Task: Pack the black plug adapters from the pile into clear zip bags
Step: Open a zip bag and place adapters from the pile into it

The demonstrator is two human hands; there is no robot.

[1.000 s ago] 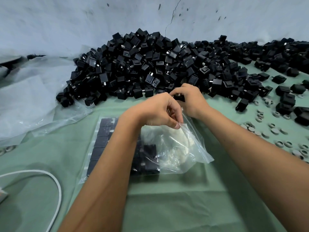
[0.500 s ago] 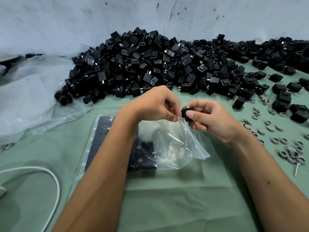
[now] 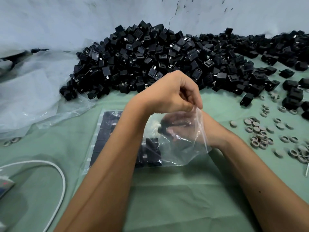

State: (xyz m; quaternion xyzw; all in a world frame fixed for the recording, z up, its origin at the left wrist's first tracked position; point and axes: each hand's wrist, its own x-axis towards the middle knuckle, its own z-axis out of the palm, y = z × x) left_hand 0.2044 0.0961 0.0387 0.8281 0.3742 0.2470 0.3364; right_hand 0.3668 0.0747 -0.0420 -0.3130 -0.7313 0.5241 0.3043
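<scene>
Partly veiled right hand (image 3: 180,129) inside bag (image 3: 189,153)

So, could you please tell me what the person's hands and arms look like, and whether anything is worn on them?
Both are bare: the left hand and right hand wear no gloves, rings or watch, and no sleeves show on either forearm.

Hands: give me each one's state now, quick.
Left hand: pinching the clear zip bag mouth.
Right hand: inside the bag, holding a black plug adapter.
</scene>
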